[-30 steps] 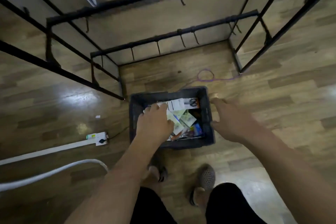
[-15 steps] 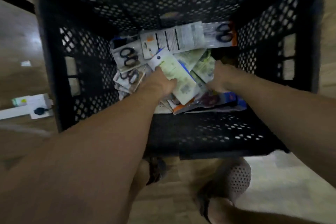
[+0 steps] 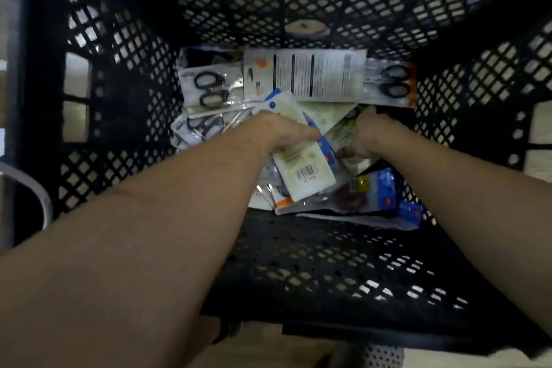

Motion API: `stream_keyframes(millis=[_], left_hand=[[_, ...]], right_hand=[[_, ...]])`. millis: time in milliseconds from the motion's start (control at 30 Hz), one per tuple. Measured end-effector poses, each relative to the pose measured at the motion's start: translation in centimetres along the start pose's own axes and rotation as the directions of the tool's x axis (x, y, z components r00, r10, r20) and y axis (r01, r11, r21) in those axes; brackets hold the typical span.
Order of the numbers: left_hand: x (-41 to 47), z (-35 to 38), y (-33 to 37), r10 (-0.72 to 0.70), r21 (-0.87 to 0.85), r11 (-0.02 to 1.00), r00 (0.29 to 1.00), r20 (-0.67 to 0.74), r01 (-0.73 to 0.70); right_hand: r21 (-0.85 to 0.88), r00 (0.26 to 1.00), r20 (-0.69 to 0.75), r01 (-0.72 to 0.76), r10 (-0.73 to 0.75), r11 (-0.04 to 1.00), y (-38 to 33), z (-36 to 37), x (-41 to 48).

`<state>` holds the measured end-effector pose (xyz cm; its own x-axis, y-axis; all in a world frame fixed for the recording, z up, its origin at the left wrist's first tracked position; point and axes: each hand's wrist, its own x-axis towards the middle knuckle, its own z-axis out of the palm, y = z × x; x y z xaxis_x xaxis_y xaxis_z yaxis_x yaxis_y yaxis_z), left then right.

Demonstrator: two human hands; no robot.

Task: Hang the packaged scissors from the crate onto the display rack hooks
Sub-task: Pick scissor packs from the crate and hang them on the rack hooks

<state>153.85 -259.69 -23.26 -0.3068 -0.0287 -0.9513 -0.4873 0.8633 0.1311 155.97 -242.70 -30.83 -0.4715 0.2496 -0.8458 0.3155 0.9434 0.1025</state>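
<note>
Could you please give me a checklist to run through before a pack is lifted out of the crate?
1. Grip of the left hand on the barcode pack: ok, fingers curl over it.
2. The barcode pack lies on top of the pile: ok.
3. Hold of the right hand: cannot tell, its fingers are buried among the packs.
4. The crate is open at the top: ok.
5. Free hook on the rack: cannot tell, the rack is out of view.

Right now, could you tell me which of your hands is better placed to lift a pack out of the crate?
Left, probably: the left hand grips the pale barcoded pack lying atop the other packs, while the right hand digs among them, grip unclear.
</note>
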Motion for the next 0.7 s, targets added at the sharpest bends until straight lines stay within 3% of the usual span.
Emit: stream_keyframes(millis=[200,300,400,467,600,700], left_hand=[[0.9,1.5,-0.9,-0.003,0.064,0.998,0.990,-0.144,0.012],[-0.4,1.6,-1.0,-0.075,0.024,0.997,0.987,-0.144,0.079],[-2.5,1.6,-0.3,0.029,0.025,0.999,0.984,-0.175,-0.025],[-4.0,1.3,0.0,0.082,0.059,0.996,0.968,-0.238,-0.070],[-6.3,1.1,-0.8,0.099,0.068,0.994,0.968,-0.231,-0.086],[-9.6,0.5,-1.5,0.188,0.115,0.979,0.957,-0.222,-0.166]], right_hand=[[0.011,0.997,-0.078,0.008,-0.007,1.000,0.4,-0.1,-1.9],[-0.002,0.990,-0.081,0.113,-0.112,0.994,1.2,-1.4,-5.1],[0.127,0.988,0.085,0.114,-0.126,0.985,1.9,-3.6,-9.5],[0.355,0.970,0.213,0.035,-0.117,0.934,2.5,-4.7,-12.6],[0.475,0.984,0.130,0.043,-0.119,0.879,5.1,-5.8,-17.6],[0.503,0.992,0.005,0.104,-0.123,0.858,6.1,-6.1,-18.3]])
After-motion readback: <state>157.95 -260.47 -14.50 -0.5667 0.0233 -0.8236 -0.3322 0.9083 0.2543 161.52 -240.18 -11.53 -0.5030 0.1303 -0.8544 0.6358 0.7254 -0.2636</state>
